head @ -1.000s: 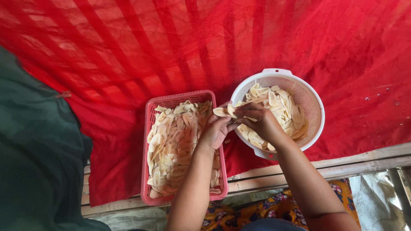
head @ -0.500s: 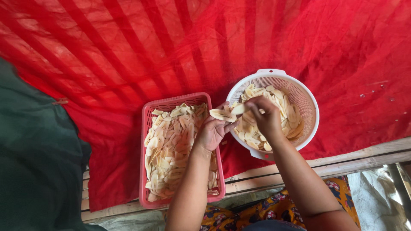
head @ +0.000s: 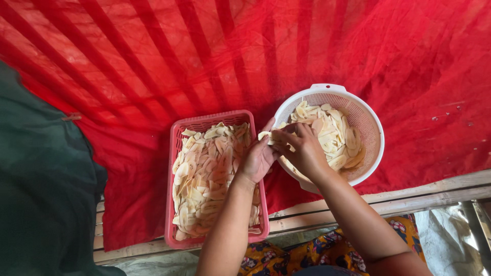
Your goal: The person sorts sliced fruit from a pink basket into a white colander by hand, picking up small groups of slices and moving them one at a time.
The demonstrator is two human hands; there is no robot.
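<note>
A red cloth (head: 358, 46) covers the platform. Both hands, left hand (head: 258, 158) and right hand (head: 302, 148), pinch a pale fruit slice (head: 266, 135) between them. Left of them, the pink basket (head: 176, 153) is nearly full; right, the white colander (head: 371, 125) holds many slices.

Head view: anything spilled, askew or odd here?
Nothing stands out. The pale slices stay inside the red basket and the white colander; none lie on the red cloth. Both hands, left hand and right hand, meet over a few slices between the two containers.
</note>
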